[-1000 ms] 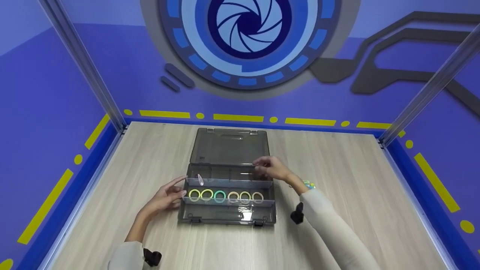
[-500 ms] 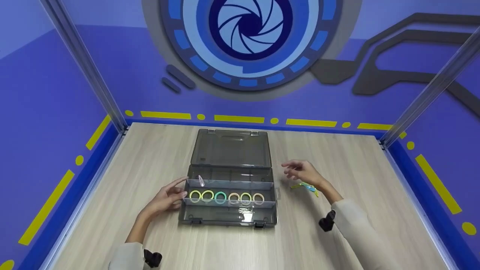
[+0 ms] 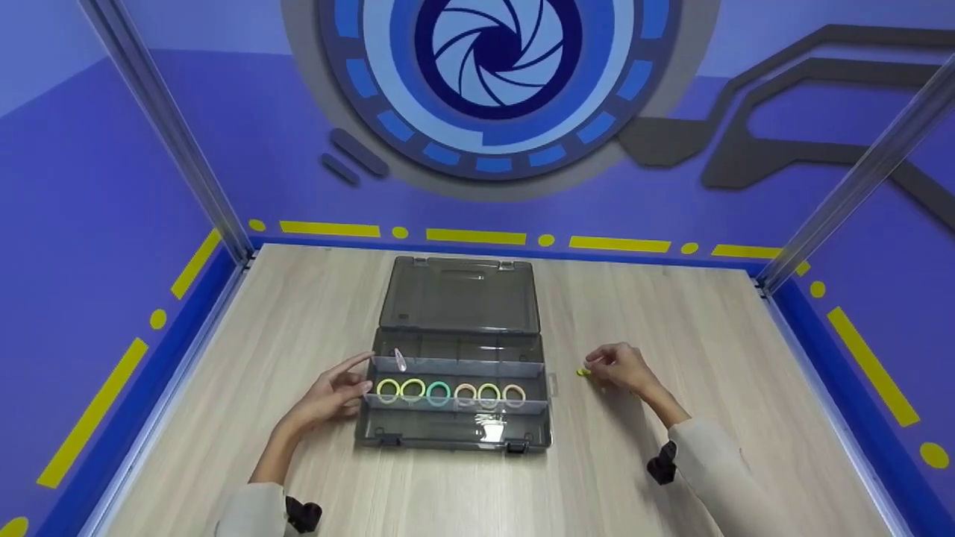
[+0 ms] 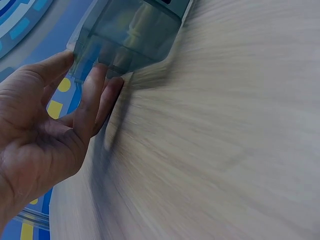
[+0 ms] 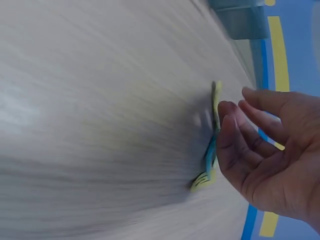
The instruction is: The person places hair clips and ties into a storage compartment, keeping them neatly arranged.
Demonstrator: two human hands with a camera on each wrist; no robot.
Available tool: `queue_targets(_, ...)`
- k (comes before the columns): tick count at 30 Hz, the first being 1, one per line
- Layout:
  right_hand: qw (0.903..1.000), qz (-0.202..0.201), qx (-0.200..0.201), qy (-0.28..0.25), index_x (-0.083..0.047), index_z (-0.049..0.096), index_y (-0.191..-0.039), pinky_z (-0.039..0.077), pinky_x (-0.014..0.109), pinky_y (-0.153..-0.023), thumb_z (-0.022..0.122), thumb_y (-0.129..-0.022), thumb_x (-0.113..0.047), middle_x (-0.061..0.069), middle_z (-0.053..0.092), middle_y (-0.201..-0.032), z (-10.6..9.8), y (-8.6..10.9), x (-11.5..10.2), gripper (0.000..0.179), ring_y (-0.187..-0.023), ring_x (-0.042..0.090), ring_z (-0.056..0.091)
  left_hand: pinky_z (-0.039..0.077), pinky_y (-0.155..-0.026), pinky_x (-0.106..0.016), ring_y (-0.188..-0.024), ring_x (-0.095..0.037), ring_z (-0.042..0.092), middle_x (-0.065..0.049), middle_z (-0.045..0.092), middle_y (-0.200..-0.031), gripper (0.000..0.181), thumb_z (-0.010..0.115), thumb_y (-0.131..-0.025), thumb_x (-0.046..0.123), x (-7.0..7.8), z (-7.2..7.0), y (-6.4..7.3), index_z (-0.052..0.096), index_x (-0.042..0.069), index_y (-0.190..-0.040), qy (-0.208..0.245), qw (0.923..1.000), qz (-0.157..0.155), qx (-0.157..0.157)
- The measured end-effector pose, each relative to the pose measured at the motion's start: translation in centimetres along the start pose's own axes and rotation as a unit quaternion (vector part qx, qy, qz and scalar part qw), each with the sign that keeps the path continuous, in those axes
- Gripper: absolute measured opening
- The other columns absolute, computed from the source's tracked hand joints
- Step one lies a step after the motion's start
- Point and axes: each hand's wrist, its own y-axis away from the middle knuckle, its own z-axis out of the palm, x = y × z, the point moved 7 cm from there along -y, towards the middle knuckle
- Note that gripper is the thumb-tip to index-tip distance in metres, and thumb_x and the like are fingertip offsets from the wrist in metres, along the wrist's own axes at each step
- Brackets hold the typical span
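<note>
A smoky see-through organizer box [image 3: 440, 429] lies with its lid [image 3: 462, 298] folded back. Inside, a pale pink snap hair clip [image 3: 401, 362] leans on the rear divider, and several yellow, teal and peach hair ties [image 3: 429, 394] stand in a row in the middle compartment. My left hand [image 3: 326, 397] touches the box's left end with its fingertips, its fingers loosely extended. To the right of the box, my right hand [image 3: 619, 367] hovers low over small yellow and blue hair clips [image 5: 210, 152], thumb apart from the fingers; in the head view it mostly hides them.
A clear hanger tab [image 3: 553, 385] juts from the box's right side. Wood-grain tabletop [image 3: 462, 492] surrounds the box. Blue printed panels [image 3: 336, 209] with metal corner posts [image 3: 186, 156] enclose the table at the back and sides.
My right hand has drawn back from the box's rear compartment to the right, then lowered to the hair clips on the table. The left hand stays at the box's left end.
</note>
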Motion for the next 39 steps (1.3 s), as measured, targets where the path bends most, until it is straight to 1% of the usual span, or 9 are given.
queue_targets(5,0.9993,0.034,0.01,0.01,0.007,0.074,-0.094,0.049,0.022,-0.052,0.071,-0.093,-0.004,0.019,0.073,-0.079,0.1,0.4,0.5,0.012,-0.063,0.019,0.067,0.044,-0.062,-0.02,-0.073,-0.008,0.045,-0.011,0.043,-0.115,0.068,0.065,-0.102,0.02,-0.1,0.2,0.0,0.032,0.012,-0.161,-0.003,1.0,-0.001,-0.002)
queue_targets(13,0.9947,0.088,0.026,0.046,0.001,0.073,-0.08,0.042,0.021,-0.05,0.073,-0.093,-0.012,0.003,0.065,-0.065,0.1,1.0,1.3,0.018,-0.056,0.01,0.053,0.046,-0.063,-0.02,-0.075,-0.008,0.043,-0.009,0.041,-0.116,0.068,0.064,-0.102,0.019,-0.1,0.1,0.0,0.032,0.014,-0.161,-0.001,0.9998,-0.021,0.007)
queue_targets(16,0.9933,0.099,0.04,0.043,0.0,0.074,-0.083,0.043,0.022,-0.051,0.072,-0.093,-0.012,0.002,0.066,-0.067,0.2,1.0,1.2,0.016,-0.058,0.012,0.057,0.044,-0.062,-0.02,-0.073,-0.008,0.041,-0.008,0.039,-0.115,0.068,0.065,-0.102,0.02,-0.1,0.1,0.0,0.031,0.014,-0.161,0.003,0.9996,-0.027,0.008)
queue_targets(21,0.9922,0.103,0.054,0.044,0.003,0.076,-0.095,0.046,0.021,-0.052,0.072,-0.092,-0.011,0.009,0.074,-0.076,0.5,0.6,1.2,0.015,-0.063,0.015,0.066,0.046,-0.064,-0.02,-0.076,-0.009,0.043,-0.008,0.04,-0.115,0.069,0.066,-0.101,0.021,-0.1,0.2,0.1,0.032,0.014,-0.161,-0.001,0.9997,-0.023,0.008)
queue_targets(27,0.9926,0.075,0.055,0.078,0.003,0.075,-0.105,0.046,0.024,-0.058,0.077,-0.089,-0.01,0.012,0.076,-0.086,0.8,0.4,0.7,0.021,-0.064,0.01,0.064,0.052,-0.068,-0.022,-0.086,-0.012,0.05,-0.009,0.043,-0.115,0.069,0.068,-0.1,0.023,-0.1,0.1,0.0,0.035,0.014,-0.16,-0.009,0.9995,-0.024,0.018)
queue_targets(31,0.9922,0.051,0.052,0.101,0.003,0.075,-0.107,0.045,0.025,-0.059,0.08,-0.085,-0.006,0.01,0.074,-0.083,0.9,0.5,0.2,0.024,-0.064,0.009,0.06,0.049,-0.064,-0.021,-0.08,-0.011,0.049,-0.008,0.043,-0.113,0.069,0.068,-0.1,0.021,-0.2,0.1,0.0,0.035,0.013,-0.16,-0.004,0.9997,-0.02,0.014)
queue_targets(34,0.9913,0.048,0.053,0.111,0.002,0.075,-0.106,0.044,0.025,-0.058,0.082,-0.083,-0.005,0.008,0.073,-0.081,1.0,0.4,0.1,0.025,-0.064,0.009,0.058,0.046,-0.062,-0.02,-0.075,-0.009,0.047,-0.009,0.044,-0.114,0.069,0.067,-0.1,0.021,-0.2,0.1,0.0,0.034,0.012,-0.16,0.0,0.9999,-0.011,0.007)
queue_targets(37,0.9915,0.034,0.057,0.112,0.002,0.075,-0.106,0.044,0.025,-0.059,0.083,-0.081,-0.004,0.009,0.073,-0.082,1.1,0.1,-0.1,0.026,-0.066,0.011,0.059,0.044,-0.061,-0.02,-0.071,-0.009,0.044,-0.016,0.049,-0.123,0.069,0.066,-0.101,0.019,-0.2,0.1,0.0,0.033,0.011,-0.16,0.006,1.0,-0.002,0.001)
queue_targets(39,0.9925,0.013,0.059,0.106,0.003,0.075,-0.105,0.046,0.026,-0.061,0.083,-0.08,-0.002,0.012,0.073,-0.085,1.3,-0.1,-0.3,0.026,-0.07,0.013,0.062,0.044,-0.062,-0.02,-0.071,-0.009,0.043,-0.023,0.051,-0.132,0.069,0.066,-0.101,0.019,-0.1,0.0,0.1,0.033,0.011,-0.161,0.002,1.0,0.001,0.002)
